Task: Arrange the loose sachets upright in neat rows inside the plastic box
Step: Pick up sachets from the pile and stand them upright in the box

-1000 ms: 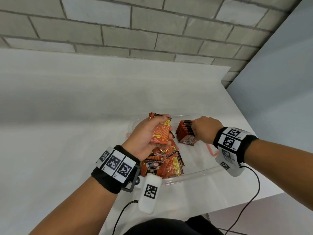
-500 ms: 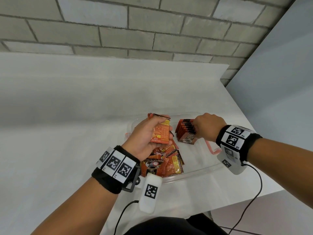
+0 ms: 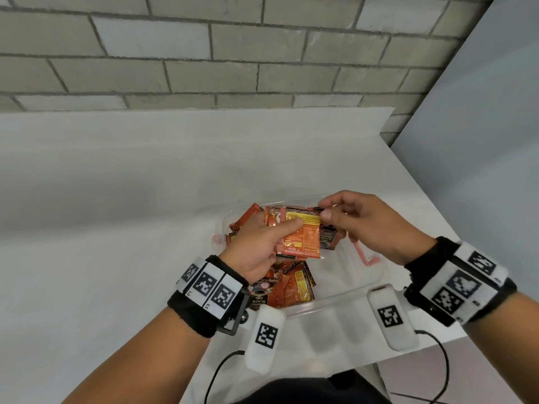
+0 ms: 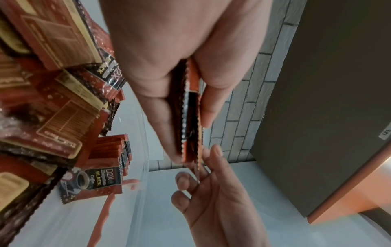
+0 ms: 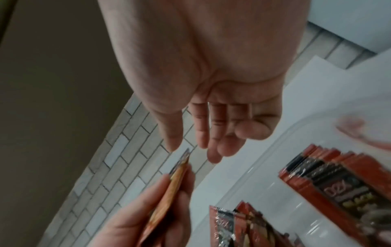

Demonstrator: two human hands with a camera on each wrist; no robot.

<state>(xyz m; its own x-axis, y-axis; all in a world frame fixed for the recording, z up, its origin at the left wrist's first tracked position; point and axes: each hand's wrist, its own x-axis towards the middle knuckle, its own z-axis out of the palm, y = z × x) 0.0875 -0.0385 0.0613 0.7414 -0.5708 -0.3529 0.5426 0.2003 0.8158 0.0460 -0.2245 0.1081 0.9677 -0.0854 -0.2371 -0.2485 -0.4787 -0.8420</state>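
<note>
My left hand [image 3: 256, 246] pinched a small stack of sachets [image 3: 297, 237] between thumb and fingers, above the plastic box [image 3: 344, 298]. My right hand [image 3: 370, 225], fingers loosely spread, reached its thumb and forefinger to the stack's top corner. Below lay loose sachets [image 3: 288, 290]; an upright row [image 4: 114, 150] stood in the box on the white table [image 3: 116, 228].

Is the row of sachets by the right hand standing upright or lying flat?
Upright: the row of sachets stands on edge inside the plastic box, packed face to face.
</note>
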